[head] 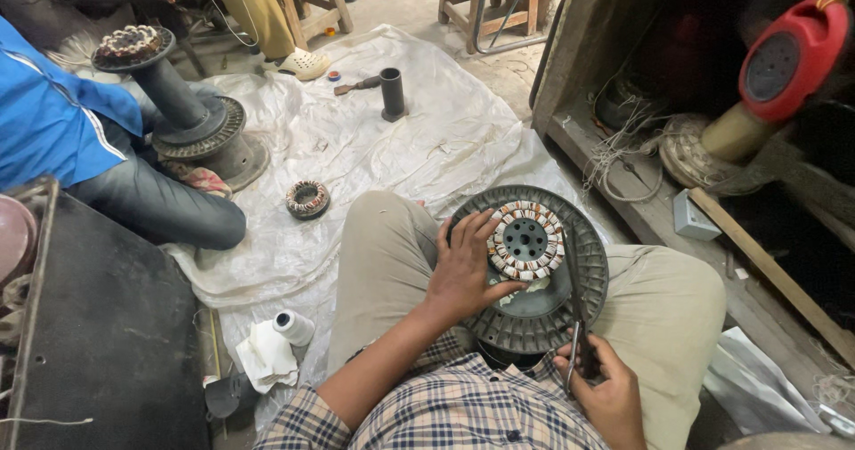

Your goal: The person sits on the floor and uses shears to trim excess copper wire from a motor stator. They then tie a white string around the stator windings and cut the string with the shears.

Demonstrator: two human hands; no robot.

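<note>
We had the round grey housing (pixel 570 303) resting across our lap, seated on the floor over the white plastic sheet (pixel 392 138). The wound stator (pixel 525 240) sat in its centre, copper coils with white and orange insulation ringing a dark hub.

Left hand (pixel 463 267): open, fingers spread, pressing on the stator's left edge and the housing beneath it, steadying both. Right hand (pixel 606 388): closed around the handles of a pair of scissors (pixel 577 325), blades pointing up over the housing rim toward the windings. Blades looked nearly together; couldn't tell if anything was between them.

Judgement: we were at the trimming stage on the winding, tidying ties or insulation ends. Next cut would have needed the tips brought to the coil edge without nicking the copper, left hand holding the stator from turning.

Around us: a second small stator (pixel 307 199) lay on the sheet well apart, a dark metal sleeve (pixel 392 94) stood further out, a roll of white tape (pixel 294 327) sat near our left knee. Another person in a blue top (pixel 49 121) sat at left beside a stator on a stand (pixel 183 103).
</note>
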